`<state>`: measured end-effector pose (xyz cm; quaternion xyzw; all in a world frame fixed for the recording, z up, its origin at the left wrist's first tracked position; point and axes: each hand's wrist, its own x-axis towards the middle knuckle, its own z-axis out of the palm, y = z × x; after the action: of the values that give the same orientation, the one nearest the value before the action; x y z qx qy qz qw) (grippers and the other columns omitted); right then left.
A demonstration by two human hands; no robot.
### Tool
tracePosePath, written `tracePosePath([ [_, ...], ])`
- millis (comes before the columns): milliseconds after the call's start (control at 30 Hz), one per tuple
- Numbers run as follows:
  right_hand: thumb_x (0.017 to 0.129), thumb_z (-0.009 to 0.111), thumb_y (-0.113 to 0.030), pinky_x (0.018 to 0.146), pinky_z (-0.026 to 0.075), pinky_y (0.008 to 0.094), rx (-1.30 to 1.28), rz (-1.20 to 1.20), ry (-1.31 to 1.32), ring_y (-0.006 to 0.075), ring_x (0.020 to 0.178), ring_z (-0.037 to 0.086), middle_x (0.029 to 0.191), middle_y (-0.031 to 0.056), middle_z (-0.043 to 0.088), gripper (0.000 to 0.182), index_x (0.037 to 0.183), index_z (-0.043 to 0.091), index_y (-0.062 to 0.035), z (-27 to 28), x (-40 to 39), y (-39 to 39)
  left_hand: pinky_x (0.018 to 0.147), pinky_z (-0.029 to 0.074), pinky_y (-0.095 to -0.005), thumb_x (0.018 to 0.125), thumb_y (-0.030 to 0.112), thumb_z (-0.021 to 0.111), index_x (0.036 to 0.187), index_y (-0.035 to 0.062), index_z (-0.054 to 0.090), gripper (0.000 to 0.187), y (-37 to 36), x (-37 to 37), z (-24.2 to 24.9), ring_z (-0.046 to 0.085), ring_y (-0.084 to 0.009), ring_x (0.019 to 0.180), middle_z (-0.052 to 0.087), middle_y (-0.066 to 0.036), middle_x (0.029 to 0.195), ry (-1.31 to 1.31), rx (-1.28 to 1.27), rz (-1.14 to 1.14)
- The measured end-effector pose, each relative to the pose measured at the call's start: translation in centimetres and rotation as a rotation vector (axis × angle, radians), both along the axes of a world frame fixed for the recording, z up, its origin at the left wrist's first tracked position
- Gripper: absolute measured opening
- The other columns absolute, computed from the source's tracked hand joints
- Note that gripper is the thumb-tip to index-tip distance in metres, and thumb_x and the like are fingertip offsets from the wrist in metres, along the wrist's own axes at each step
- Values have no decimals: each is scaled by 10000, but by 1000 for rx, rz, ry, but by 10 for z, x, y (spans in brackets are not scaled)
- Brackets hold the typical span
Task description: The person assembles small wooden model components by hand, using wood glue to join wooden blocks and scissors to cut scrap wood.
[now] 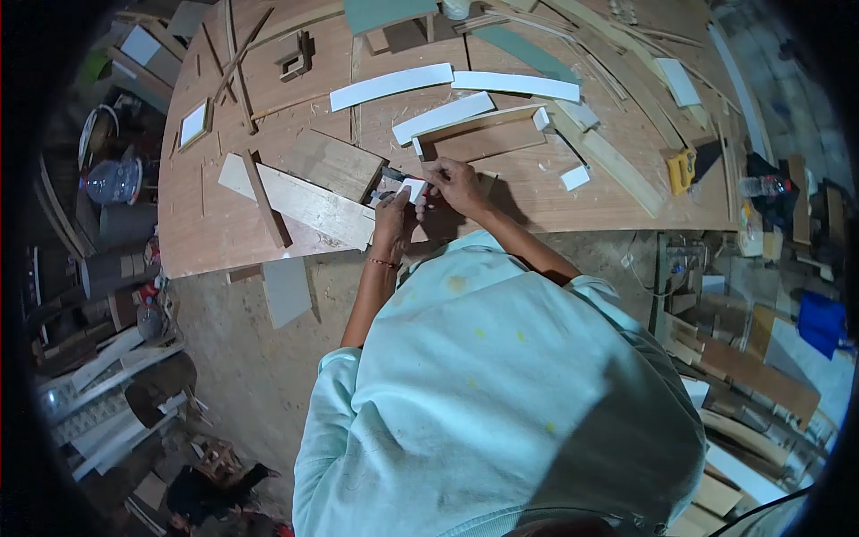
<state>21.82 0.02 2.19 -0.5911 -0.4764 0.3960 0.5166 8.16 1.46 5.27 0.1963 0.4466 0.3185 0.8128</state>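
My left hand (394,219) grips a small white piece (412,189) near the table's front edge, thumb on its face. Just to the right, my right hand (455,183) is at the piece's upper right, its fingers pinched together; whether something small sits between them is hidden. Behind my left hand lies a dark tool (387,183), partly covered. A wooden block (335,166) and a long pale board (300,202) lie to the left. Beyond my hands stands a three-sided wooden frame (483,134) with white ends.
White strips (391,87) lie farther back on the wooden table (242,188). A yellow-handled saw (682,170) is at the right, near long boards (617,166). A small white block (575,177) lies right of my hands. A green stool-like piece (389,15) stands at the back.
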Motion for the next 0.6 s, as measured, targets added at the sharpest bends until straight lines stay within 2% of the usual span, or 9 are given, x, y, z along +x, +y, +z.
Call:
tracePosePath([
  [33,728,584,-169,529,425,309,2,-11,-11,197,565,558,608,103,565,178,692,540,0,3,3,-6,469,418,-217,823,152,468,813,-2,489,156,0,2,2,511,-134,527,516,-57,633,53,105,-46],
  [133,718,525,-97,631,436,364,-170,-129,-519,302,687,555,701,137,569,97,739,545,-4,26,10,-28,466,469,-259,788,99,498,787,-39,460,143,-2,10,-10,549,-167,516,534,-109,677,262,273,-77],
  [167,718,525,-97,631,436,364,-183,-133,-523,302,687,555,701,137,569,97,739,545,-4,25,9,-34,471,480,-262,778,89,509,796,-47,449,150,-4,13,-19,560,-175,530,540,-121,693,367,305,-71],
  [200,710,528,-88,635,444,350,-96,-122,-531,291,700,562,765,143,562,128,798,538,5,23,7,-41,478,493,-260,764,83,527,821,-55,438,174,0,10,-54,575,-187,554,543,-135,710,504,491,-134],
  [233,703,531,-80,639,453,337,-6,-108,-540,280,713,569,829,148,556,180,857,532,14,24,4,-46,486,485,-267,754,96,546,827,-53,439,198,-4,13,-52,576,-184,568,553,-136,726,647,634,-165],
  [300,672,529,-47,663,450,344,-71,-56,-501,290,748,558,889,161,529,222,888,529,4,26,-3,-59,555,438,-352,701,151,576,837,-64,457,280,-14,21,-38,572,-281,612,562,-207,706,682,671,-160],
  [433,641,524,-16,684,433,377,12,-154,-701,331,764,526,821,150,529,216,856,522,4,31,-3,-70,555,434,-363,698,149,576,871,-50,453,291,-24,36,-32,574,-298,636,563,-206,699,733,819,-185],
  [500,634,526,-4,653,431,394,28,-218,-666,346,740,526,783,167,524,186,818,522,22,29,5,-67,520,462,-278,743,100,562,959,-23,423,285,-29,43,-18,590,-200,628,581,-163,741,689,887,-348],
  [600,635,522,7,626,422,408,2,-253,-643,354,720,525,765,184,522,146,778,519,36,18,20,-57,563,458,-259,767,62,522,1003,-3,405,271,-27,61,-28,576,-175,693,579,-141,815,494,846,-302],
])
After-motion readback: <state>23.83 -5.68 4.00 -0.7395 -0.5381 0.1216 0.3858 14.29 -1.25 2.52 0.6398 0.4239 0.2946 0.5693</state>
